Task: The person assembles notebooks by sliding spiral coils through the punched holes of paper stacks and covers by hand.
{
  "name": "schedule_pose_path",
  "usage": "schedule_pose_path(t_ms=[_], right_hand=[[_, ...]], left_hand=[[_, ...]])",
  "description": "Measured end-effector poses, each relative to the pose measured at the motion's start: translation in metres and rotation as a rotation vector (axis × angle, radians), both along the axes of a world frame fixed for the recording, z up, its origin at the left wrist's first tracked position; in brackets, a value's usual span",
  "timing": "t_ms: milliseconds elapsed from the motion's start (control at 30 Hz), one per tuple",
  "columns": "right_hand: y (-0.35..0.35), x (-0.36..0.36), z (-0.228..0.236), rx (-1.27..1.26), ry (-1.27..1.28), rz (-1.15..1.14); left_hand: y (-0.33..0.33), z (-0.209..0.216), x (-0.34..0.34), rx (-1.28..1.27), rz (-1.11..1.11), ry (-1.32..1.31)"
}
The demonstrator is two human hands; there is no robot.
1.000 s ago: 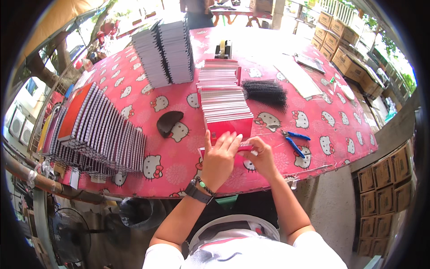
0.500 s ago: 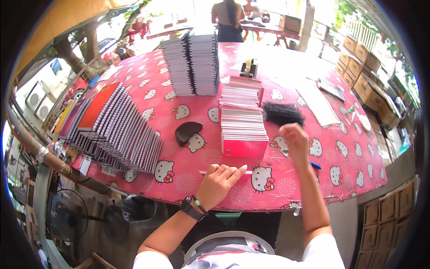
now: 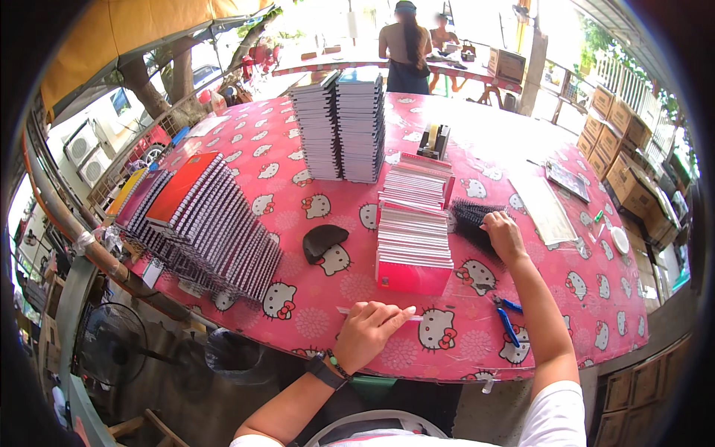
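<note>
Near the table's front edge, my left hand (image 3: 366, 329) is closed on a thin notebook (image 3: 417, 318) standing edge-up, its pale edge showing past my thumb. My right hand (image 3: 506, 237) is at the heap of black binding coils (image 3: 471, 216), with its fingers bent and pinching at the heap's right side. Between my hands and beyond them stands a row of unbound pink-covered notebooks (image 3: 413, 279), packed with white page edges up. Blue-handled cutters (image 3: 508, 322) lie partly spread beside my right forearm.
Stacks of spiral-bound notebooks (image 3: 216, 223) fill the left side; two tall stacks (image 3: 360, 134) stand farther back. A black rounded object (image 3: 322, 242), tape dispenser (image 3: 433, 141) and white strip (image 3: 542, 210) lie on the pink tablecloth. Cardboard boxes (image 3: 625, 175) stand right; people (image 3: 404, 48) are beyond.
My right hand has moved from beside the black coils onto them. The cutters, mostly hidden by my forearm before, now show. My left hand keeps its hold, and the whole view has shifted.
</note>
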State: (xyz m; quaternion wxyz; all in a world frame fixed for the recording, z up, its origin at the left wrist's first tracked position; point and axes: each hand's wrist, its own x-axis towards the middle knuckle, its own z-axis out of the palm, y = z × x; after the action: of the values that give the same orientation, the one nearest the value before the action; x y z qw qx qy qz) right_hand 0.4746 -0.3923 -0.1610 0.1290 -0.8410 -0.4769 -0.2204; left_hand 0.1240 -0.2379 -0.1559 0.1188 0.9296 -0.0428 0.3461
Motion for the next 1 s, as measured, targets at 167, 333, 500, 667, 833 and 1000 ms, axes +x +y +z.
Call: schedule_pose_path(t_ms=[167,333,500,667,833,1000], right_hand=[[-0.003,0.001,0.007,0.046,0.056,0.003],[-0.004,0.0,0.001,-0.064,0.085,-0.047],[-0.003,-0.015,0.015,-0.038,-0.013,-0.061],[-0.003,-0.02,0.041,0.026,0.104,-0.127],[0.008,-0.059,0.072,0.163,0.304,-0.158],[-0.017,-0.145,0.096,0.328,0.638,0.134]], left_hand=[[0.014,0.001,-0.001,-0.083,-0.057,-0.067],[0.021,0.005,-0.001,-0.069,-0.092,-0.039],[0.017,0.006,-0.006,-0.085,-0.103,-0.058],[0.021,0.0,-0.002,-0.142,-0.116,-0.065],[0.023,0.003,-0.01,-0.143,-0.098,-0.029],[0.024,0.011,-0.008,-0.174,-0.133,-0.001]])
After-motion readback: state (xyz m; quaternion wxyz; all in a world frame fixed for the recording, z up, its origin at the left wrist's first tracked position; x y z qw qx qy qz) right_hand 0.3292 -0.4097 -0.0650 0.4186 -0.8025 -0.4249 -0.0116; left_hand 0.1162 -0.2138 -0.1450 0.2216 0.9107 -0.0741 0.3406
